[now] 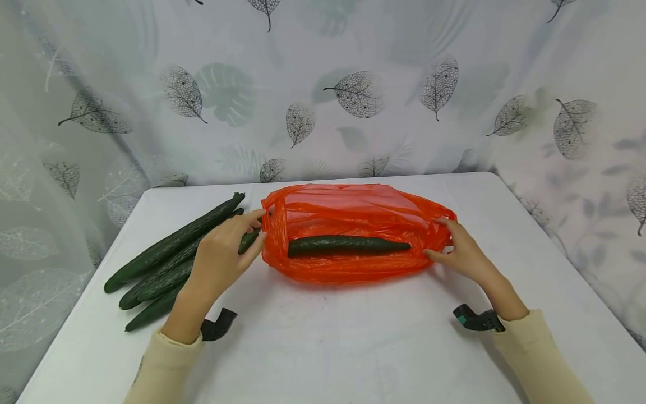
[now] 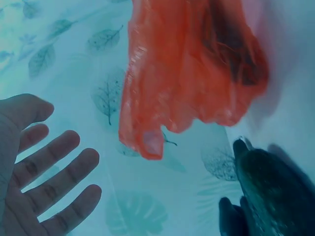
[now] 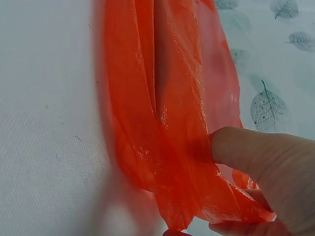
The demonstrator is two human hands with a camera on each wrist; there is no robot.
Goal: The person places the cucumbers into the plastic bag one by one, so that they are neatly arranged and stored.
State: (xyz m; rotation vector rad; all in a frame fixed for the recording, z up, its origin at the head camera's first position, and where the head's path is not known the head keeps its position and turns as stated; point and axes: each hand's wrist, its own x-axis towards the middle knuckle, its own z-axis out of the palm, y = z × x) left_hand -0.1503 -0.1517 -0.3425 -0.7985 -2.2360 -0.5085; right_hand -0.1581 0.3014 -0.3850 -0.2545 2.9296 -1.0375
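A red plastic bag [image 1: 333,219] lies spread in the middle of the table, with one cucumber [image 1: 348,245] lying in it. At the bag's left end is my left hand [image 1: 217,255]; in the left wrist view its fingers [image 2: 61,194] are spread and relaxed, apart from the bag [image 2: 172,73]. My right hand [image 1: 461,249] holds the bag's right end. Seen from the right wrist, the thumb [image 3: 236,147] lies on the red film [image 3: 172,147] and the fingers are partly hidden behind it. Several other cucumbers [image 1: 166,249] lie slantwise at the left, partly behind the left hand.
A white table [image 1: 323,342] bears everything, its far edge close to a leaf-printed curtain [image 1: 323,84]. The curtain also hangs along the left and right sides. Dark wrist camera mounts [image 1: 219,325] show at both sleeves.
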